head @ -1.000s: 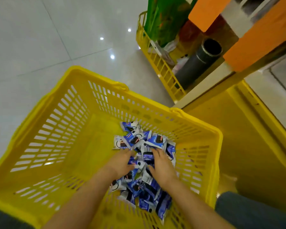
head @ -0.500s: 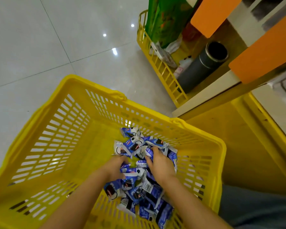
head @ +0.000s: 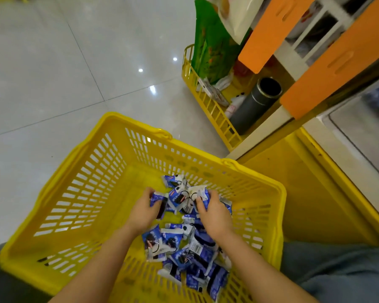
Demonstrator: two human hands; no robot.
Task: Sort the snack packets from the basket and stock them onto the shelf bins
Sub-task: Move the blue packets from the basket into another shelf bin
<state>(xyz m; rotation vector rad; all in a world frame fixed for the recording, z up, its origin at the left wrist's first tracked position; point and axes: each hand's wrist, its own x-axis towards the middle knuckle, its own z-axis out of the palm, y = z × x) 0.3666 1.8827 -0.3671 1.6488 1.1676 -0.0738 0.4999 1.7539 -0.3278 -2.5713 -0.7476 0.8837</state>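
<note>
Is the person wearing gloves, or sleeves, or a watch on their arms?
No gloves: the left hand and right hand are bare. No sleeves show either; the left forearm and right forearm are bare down to the picture's bottom edge. No watch, bracelet or ring shows on either side.

bare basket floor (head: 109,215) left of packet heap (head: 184,248), slatted walls around

The scene was brightly and evenly lit from overhead, with small white lamp glints glaring off the glossy tiled floor (head: 53,73) and only soft shadows inside the yellow basket (head: 79,193), while wide-angle distortion bent the frame edges and blur smeared the orange shelf panels (head: 341,62) at upper right.
</note>
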